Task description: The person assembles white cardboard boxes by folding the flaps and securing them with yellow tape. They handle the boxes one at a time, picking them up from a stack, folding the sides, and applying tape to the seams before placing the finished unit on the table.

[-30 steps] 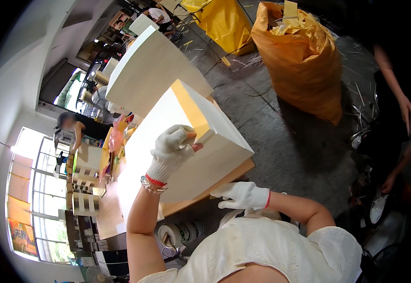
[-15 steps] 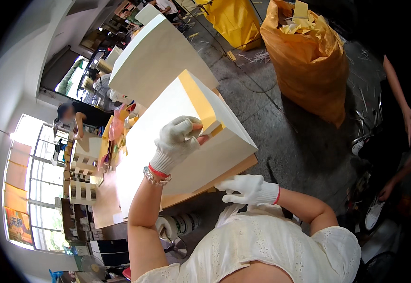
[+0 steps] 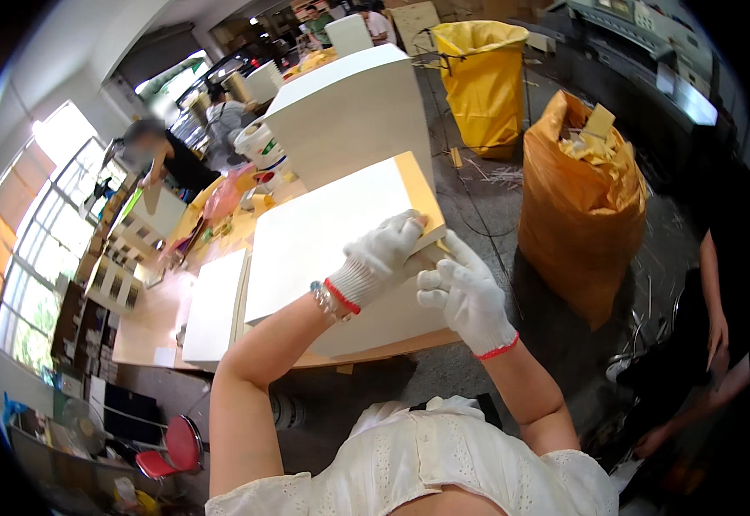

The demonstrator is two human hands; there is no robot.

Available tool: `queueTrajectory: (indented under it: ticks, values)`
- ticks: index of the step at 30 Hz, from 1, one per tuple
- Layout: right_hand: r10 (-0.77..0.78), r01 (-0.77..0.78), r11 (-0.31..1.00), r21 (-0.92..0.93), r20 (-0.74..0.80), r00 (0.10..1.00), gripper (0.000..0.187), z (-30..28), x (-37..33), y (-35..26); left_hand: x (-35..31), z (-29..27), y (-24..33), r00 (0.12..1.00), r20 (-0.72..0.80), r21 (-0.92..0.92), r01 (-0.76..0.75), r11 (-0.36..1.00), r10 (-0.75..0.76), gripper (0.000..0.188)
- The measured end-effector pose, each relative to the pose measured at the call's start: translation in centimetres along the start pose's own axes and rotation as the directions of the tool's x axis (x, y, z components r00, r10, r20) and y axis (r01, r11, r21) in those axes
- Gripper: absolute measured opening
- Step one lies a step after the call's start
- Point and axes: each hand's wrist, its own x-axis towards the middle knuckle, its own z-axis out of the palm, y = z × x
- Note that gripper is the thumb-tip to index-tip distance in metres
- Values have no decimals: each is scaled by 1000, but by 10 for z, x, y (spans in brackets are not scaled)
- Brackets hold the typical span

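Note:
In front of me a thick white stack (image 3: pixel 332 236) of large sheets or boards lies on the table, with a yellow strip (image 3: pixel 416 187) along the right edge of its top. My left hand (image 3: pixel 384 251), in a white knit glove with a red cuff, rests on the stack's near right corner, its bent fingers closed on the strip there. Beside that corner is my right hand (image 3: pixel 471 301), gloved alike. Its forefinger reaches up to the strip's folded edge, and its other fingers are loosely bent and apart. The left hand partly hides the corner.
Behind stands a taller white stack (image 3: pixel 349 116). A thinner white stack (image 3: pixel 212 305) lies to the left on the wooden table (image 3: pixel 164 314). On the floor at right are an orange sack (image 3: pixel 577 224) of scraps and a yellow bag (image 3: pixel 478 95). Other people are nearby.
My right hand has risen from near my body to the stack's corner, beside my left hand. My left hand stays at the corner, now laid more over its top. The view has shifted.

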Motion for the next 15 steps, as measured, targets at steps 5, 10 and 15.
queueTrajectory:
  ticks: [5,10,15]
  values:
    - [-53,52,998,-29,-41,998,68,12,5,17,12,-33,-35,954,-219,-421,96,902,-204,27]
    - [-56,163,800,-577,199,979,48,52,2,73,-25,-151,-110,713,-545,-443,200,874,-440,8]
    - [-9,696,-228,-681,716,698,49,122,47,165,-105,-244,-158,473,-729,-625,-164,763,-495,17]
